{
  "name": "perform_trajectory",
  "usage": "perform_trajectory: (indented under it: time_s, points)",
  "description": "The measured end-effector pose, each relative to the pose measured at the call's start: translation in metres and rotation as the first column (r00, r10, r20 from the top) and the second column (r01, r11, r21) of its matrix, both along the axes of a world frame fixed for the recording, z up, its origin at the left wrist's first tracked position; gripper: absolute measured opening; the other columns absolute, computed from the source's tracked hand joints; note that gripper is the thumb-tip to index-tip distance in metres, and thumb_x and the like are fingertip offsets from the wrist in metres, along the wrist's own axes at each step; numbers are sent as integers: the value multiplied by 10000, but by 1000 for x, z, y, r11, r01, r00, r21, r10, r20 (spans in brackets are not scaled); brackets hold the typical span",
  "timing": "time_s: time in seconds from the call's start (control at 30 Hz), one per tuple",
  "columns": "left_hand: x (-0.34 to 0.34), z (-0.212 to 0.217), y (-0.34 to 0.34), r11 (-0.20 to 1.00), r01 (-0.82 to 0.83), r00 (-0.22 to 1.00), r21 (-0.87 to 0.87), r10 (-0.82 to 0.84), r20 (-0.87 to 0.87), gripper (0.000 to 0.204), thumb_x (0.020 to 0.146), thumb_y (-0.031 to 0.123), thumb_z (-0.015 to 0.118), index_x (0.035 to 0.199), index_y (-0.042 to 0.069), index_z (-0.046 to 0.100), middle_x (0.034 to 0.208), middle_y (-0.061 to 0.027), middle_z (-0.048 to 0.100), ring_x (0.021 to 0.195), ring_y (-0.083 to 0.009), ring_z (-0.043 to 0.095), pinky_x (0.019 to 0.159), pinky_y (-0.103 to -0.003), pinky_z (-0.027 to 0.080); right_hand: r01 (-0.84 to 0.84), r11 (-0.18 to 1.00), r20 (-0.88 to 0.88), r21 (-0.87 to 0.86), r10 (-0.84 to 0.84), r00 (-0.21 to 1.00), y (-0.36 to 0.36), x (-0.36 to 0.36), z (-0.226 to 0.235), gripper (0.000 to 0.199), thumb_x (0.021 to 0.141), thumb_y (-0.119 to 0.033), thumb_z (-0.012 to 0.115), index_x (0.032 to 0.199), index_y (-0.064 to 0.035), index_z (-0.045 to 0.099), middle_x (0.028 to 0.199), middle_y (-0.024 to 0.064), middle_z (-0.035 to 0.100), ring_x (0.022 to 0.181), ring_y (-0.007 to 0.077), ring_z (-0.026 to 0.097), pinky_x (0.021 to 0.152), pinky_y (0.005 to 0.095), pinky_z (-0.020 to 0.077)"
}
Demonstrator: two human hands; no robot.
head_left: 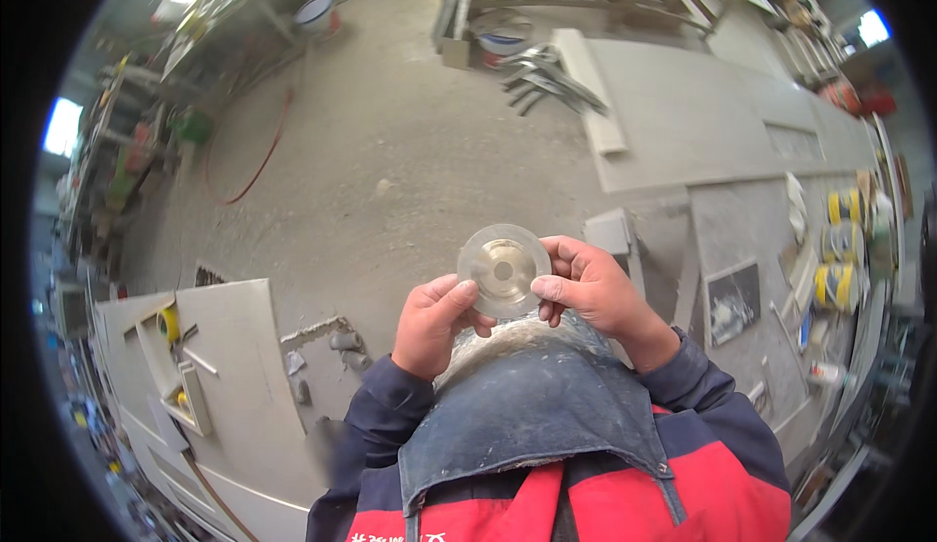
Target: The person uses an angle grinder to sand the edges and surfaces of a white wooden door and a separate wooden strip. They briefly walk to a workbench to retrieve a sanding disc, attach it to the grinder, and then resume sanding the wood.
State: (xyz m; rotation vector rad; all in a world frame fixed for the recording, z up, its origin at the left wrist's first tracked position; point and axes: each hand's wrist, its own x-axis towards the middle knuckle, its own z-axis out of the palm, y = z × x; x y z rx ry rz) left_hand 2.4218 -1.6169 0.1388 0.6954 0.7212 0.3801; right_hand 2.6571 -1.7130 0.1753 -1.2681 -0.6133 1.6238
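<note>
A round metal grinding disc point(481, 293) with a small hole in its centre is held up in front of my chest, its flat face toward me. My left hand point(436, 322) pinches its left edge between thumb and fingers. On the opposite edge, my right hand point(597, 288) grips it the same way, thumb on the near face and fingers behind. The disc has a pale outer ring and a shinier, dished middle. Below it hangs my dusty dark apron point(527, 410).
To the left stands a pale worktable point(239, 347) bearing a wooden tray. A grey worktable point(673, 176) on the right carries a long board point(590, 93), metal strips point(551, 81) and yellow-black rolls point(836, 286). A red hose point(268, 166) and a bucket point(317, 15) are on the dusty floor.
</note>
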Motion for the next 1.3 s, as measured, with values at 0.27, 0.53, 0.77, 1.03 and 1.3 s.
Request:
perform_trajectory:
  time_s: [0.27,0.53,0.77,1.03,1.3]
  points:
    - [-103,-13,100,946,-325,944,8,325,-60,313,1081,226,598,1155,-66,682,1009,-114,737,856,-182,726,759,-310,591,-378,926,-61,-7,377,924,196,-80,-20,478,980,-70,646,1434,32,537,954,56,691,778,125,674,687,287,567]
    - [-175,-30,254,811,-529,761,251,584,-283,270,1068,201,582,1043,-46,690,919,-144,768,805,-190,731,756,-315,568,-526,849,163,42,514,842,426,-181,-71,298,1066,-232,631,1231,10,683,802,34,664,615,100,625,567,278,519]
    - [-247,-34,386,624,-428,390,654,780,-489,948,873,124,793,1646,39,252,1627,-142,338,1349,-284,490,1015,-423,527,-797,515,566,316,572,594,636,-308,-80,279,920,-230,615,1080,-31,726,943,245,726,863,430,712,776,515,555]
    - [-369,-69,550,459,-506,190,731,885,-424,1085,774,128,903,1644,60,257,1514,-146,453,1368,-261,465,977,-431,529,-919,245,594,309,704,388,791,-470,-74,238,855,-217,645,924,2,711,884,252,712,860,460,692,774,524,550]
    - [-609,-33,715,549,-10,88,836,833,-546,1070,742,324,906,1571,-35,333,1562,-259,405,1449,-407,416,1182,-479,393,-822,569,601,20,650,465,973,-592,-65,431,985,-284,684,1332,-29,688,1157,180,765,1002,275,742,896,406,579]
